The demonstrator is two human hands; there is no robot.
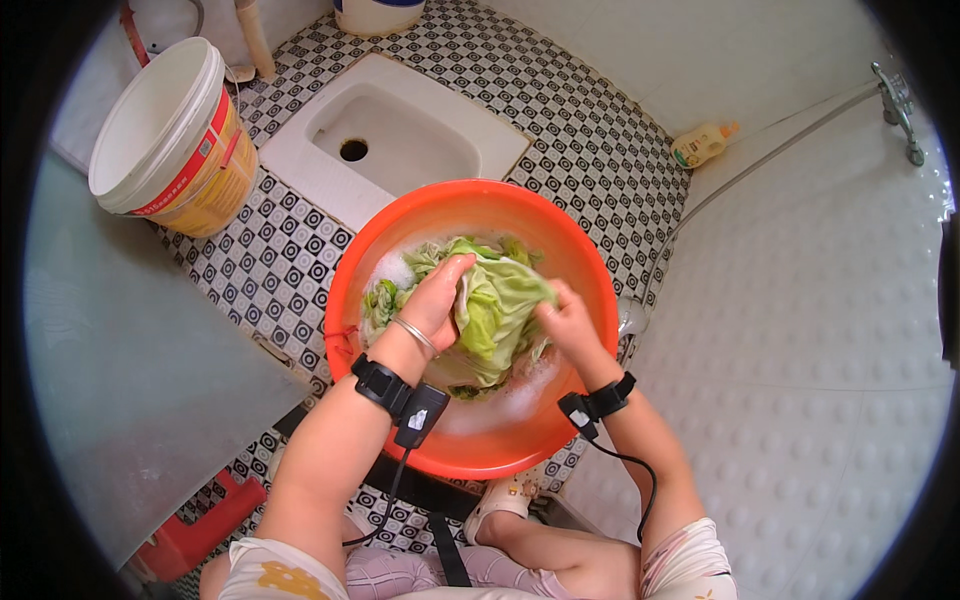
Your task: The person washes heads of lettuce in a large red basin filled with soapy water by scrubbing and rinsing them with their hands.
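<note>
An orange plastic basin (480, 469) stands on the tiled floor before me, with soapy water and white suds (517, 401) inside. Green and white wet cloth (491, 315) is bunched up in it, partly raised above the water. On its left side, my left hand (435, 304) grips the cloth, thumb on top. My right hand (566, 319) pinches the cloth's right edge and pulls it taut; this hand is slightly blurred. More green fabric (382, 296) lies in the suds at the basin's left. The lower part of the cloth is hidden in the water.
Beyond the basin is a white squat toilet (450, 150). A large white bucket (180, 142) with a printed label stands left, near a frosted panel (165, 322). A pump bottle (703, 146) sits by the right wall. A shower hose (780, 150) trails down to a shower head (632, 316) beside the basin.
</note>
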